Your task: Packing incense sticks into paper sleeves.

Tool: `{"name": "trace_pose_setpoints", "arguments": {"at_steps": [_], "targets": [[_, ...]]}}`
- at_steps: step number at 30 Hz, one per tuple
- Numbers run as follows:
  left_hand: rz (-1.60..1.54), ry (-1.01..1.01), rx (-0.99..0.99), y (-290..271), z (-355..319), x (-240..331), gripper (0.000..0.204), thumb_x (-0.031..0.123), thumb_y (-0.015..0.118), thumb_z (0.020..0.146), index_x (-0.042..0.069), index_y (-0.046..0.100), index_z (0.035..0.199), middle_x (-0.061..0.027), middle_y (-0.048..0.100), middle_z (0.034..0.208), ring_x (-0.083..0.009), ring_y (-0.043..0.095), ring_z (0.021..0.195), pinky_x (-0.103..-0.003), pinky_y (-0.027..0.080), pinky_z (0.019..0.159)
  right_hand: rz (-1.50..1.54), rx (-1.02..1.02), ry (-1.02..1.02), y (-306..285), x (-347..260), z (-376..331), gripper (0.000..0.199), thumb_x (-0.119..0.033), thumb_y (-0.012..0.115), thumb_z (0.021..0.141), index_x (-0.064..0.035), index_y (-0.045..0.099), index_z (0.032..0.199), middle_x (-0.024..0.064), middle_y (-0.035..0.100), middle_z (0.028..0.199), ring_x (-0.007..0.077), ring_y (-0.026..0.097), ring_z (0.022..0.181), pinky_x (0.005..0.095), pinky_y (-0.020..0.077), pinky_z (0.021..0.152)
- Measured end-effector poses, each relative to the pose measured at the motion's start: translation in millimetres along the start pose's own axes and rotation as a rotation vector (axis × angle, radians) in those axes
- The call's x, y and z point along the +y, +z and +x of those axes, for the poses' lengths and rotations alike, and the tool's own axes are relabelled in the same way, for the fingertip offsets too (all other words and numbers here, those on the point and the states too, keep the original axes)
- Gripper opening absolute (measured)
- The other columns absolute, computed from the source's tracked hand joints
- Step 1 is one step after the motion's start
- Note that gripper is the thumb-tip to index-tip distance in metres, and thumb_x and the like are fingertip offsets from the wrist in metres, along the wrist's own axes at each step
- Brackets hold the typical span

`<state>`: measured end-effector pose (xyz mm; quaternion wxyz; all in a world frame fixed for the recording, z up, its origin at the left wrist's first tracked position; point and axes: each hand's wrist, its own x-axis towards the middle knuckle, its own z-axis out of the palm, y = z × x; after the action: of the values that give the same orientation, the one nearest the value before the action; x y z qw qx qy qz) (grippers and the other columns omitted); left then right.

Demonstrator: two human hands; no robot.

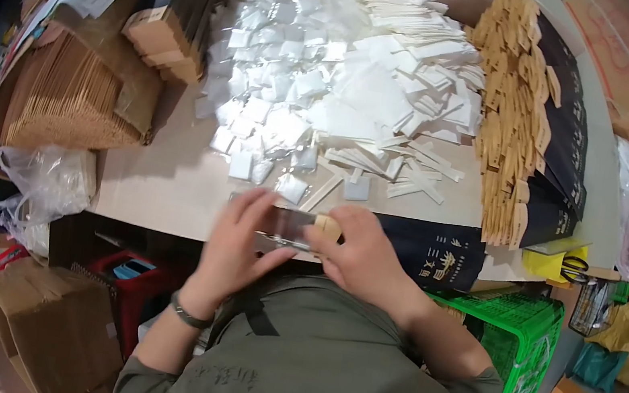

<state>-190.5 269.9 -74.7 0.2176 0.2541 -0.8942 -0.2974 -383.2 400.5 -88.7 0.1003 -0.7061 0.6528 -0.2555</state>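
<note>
Close to the table's near edge, both hands are at a small shiny, see-through packet, slightly blurred. My left hand grips its left end, fingers along the far side and thumb on the near side. Fingers curled, my right hand pinches the other end, where a tan piece shows. Whether the tan piece is joined to the packet I cannot tell. A dark navy paper sleeve with gold print lies flat beside my right hand. Just beyond my hands are small clear packets with white squares.
White paper-wrapped strips are heaped at the back. Navy sleeves with tan ends line the right side. Brown paper stacks stand left. Black scissors lie at the right edge, above a green crate. A cardboard box sits lower left.
</note>
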Motion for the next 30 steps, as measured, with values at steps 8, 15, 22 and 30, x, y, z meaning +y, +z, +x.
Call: {"name": "trace_pose_setpoints", "arguments": {"at_steps": [8,15,22,30], "targets": [[0.079,-0.226,-0.001,-15.3,1.1,-17.2,0.041,0.018,0.083,0.065,0.004,0.055,0.091,-0.0145,0.060,0.078,-0.0346,0.059,0.070,-0.036,0.049,0.063,0.065,-0.049,0.345,-154.8,43.1,46.3,0.020,-0.018,0.073,0.084,-0.0051,0.061,0.074,0.0132,0.062,0.091,0.0295,0.063,0.087,0.0379,0.0524,0.068],[-0.676,0.014,-0.527,29.7,-2.7,17.2,0.049,0.019,0.080,0.076,-0.001,0.057,0.115,-0.0222,0.055,0.118,-0.0370,0.048,0.125,-0.038,0.044,0.099,0.207,-0.356,0.101,-71.0,53.3,-23.4,0.060,-0.028,0.080,0.075,-0.0010,0.057,0.122,0.0243,0.050,0.133,0.0428,0.047,0.127,0.0490,0.0380,0.107],[-0.127,-0.347,-0.376,10.3,-5.5,10.2,0.047,0.017,0.081,0.071,0.003,0.056,0.109,-0.0133,0.060,0.093,-0.0308,0.060,0.082,-0.038,0.050,0.072,-0.101,-0.011,0.107,-12.3,6.6,-14.9,0.030,-0.030,0.066,0.087,-0.0018,0.063,0.096,0.0183,0.065,0.101,0.0380,0.062,0.093,0.0443,0.0505,0.076],[0.177,-0.176,-0.160,3.6,-24.9,-14.2,0.067,0.019,0.086,0.066,0.006,0.056,0.124,-0.0134,0.059,0.098,-0.0341,0.062,0.084,-0.040,0.052,0.072,-0.001,-0.028,0.500,16.6,6.6,-4.4,0.015,-0.018,0.060,0.087,-0.0031,0.060,0.082,0.0169,0.064,0.068,0.0381,0.065,0.067,0.0487,0.0502,0.059]]}}
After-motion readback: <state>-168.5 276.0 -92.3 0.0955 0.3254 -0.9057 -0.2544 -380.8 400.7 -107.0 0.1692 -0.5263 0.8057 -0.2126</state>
